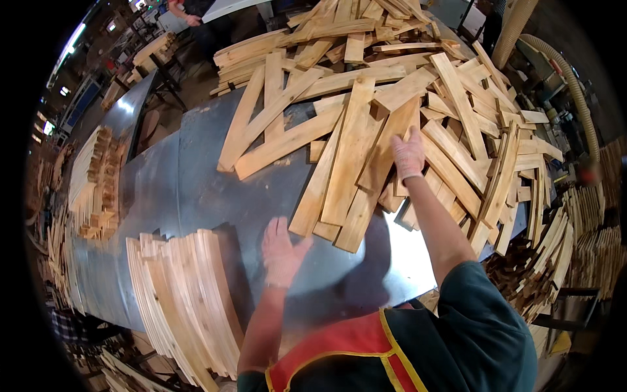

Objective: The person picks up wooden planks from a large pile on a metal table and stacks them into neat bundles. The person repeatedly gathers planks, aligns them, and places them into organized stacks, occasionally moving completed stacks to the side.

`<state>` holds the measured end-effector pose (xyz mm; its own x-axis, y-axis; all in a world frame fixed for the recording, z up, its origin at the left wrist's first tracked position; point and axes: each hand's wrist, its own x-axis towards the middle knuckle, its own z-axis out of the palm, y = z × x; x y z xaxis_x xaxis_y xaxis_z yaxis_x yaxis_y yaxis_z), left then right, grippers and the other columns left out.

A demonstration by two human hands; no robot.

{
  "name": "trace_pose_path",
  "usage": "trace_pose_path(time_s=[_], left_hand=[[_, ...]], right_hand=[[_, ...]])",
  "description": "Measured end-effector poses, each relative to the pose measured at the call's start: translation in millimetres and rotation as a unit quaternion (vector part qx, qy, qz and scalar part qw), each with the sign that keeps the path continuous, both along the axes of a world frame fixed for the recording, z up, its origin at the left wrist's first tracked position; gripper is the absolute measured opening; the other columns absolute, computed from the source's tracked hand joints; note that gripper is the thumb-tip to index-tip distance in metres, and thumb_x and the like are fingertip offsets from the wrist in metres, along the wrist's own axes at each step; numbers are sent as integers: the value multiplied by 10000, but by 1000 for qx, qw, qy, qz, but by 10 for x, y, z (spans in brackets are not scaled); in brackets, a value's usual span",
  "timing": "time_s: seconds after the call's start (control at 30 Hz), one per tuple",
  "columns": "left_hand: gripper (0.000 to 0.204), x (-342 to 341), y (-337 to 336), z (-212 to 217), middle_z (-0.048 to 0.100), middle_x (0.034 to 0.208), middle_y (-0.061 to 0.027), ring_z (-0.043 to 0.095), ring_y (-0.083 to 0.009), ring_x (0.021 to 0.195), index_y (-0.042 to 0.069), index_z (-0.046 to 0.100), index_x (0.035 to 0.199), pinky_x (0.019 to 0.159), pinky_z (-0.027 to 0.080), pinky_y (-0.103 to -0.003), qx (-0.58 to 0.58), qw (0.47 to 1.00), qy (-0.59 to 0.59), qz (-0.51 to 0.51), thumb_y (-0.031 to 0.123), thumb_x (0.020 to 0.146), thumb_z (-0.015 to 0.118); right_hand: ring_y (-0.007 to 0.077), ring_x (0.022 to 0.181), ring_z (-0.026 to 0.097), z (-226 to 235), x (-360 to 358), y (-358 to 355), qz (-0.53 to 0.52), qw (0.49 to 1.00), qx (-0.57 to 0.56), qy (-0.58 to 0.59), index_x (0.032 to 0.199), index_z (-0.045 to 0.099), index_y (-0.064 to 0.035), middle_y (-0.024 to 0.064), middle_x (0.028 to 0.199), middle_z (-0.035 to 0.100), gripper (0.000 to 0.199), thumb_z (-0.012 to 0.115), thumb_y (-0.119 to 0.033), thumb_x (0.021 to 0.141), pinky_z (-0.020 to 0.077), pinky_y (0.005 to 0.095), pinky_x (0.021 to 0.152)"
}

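Observation:
A large heap of loose, flat wooden slats [349, 153] covers the far and right part of a grey metal table [215, 189]. My right hand [409, 154], in a thin pale glove, grips the right edge of a darker wooden slat [390, 142] in the heap. My left hand [282, 251], gloved the same way, is over the bare metal with its fingers stretched out. Its thumb is close to the near ends of several slats [304, 222]; whether it touches them I cannot tell. The underside of the gripped slat is hidden.
Curved slats stand in a neat row [186, 287] at the near left. Another stack [95, 183] sits farther left. More slats [542, 261] are piled beyond the table's right side. A ribbed hose [578, 91] hangs at the far right. Another person's hand [193, 20] shows at the back.

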<state>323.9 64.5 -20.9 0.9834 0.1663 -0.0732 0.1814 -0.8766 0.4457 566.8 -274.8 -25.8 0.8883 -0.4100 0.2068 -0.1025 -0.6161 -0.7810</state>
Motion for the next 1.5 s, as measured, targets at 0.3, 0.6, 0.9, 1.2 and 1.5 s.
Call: trace_pose_path(time_s=[0.3,0.6,0.9,1.2,1.5], left_hand=[[1050,1321,-796,78,520,1560,-244,530,-393,1421,47,357,1620,1161,451,-446,-64,972,216,63,522,815,835],[526,-94,-573,-153,746,1135,-225,723,-392,1088,4,646,1163,949,552,-444,-295,922,223,115,303,791,866],[478,-2029,247,397,768,987,-192,758,-353,948,59,684,1130,848,586,-423,-240,922,74,295,316,770,865],[875,-2936,706,301,703,1234,-269,695,-466,1101,20,444,1529,917,558,-540,-3,940,272,206,394,843,839],[902,-2947,976,-94,698,1226,-236,697,-291,1139,-19,224,1660,1003,529,-373,-240,910,151,304,307,976,714]], right_hand=[[457,1346,552,334,516,59,-56,970,-63,226,1632,304,-98,283,1502,512,1140,862,-510,727,471,507,1104],[321,1114,691,-20,-1172,449,137,800,559,170,1609,251,-21,203,1288,663,1013,811,84,771,612,462,906],[287,1172,659,-329,-3083,2028,222,845,427,233,1633,293,-51,176,1381,637,909,756,1,852,559,371,972],[411,1475,456,-179,-4010,3068,489,783,63,380,1670,99,17,350,1587,406,1105,778,-298,857,394,390,1208],[390,1452,495,-184,-3753,2895,530,706,133,450,1684,155,-26,275,1570,492,1123,802,-402,847,410,384,1183]])
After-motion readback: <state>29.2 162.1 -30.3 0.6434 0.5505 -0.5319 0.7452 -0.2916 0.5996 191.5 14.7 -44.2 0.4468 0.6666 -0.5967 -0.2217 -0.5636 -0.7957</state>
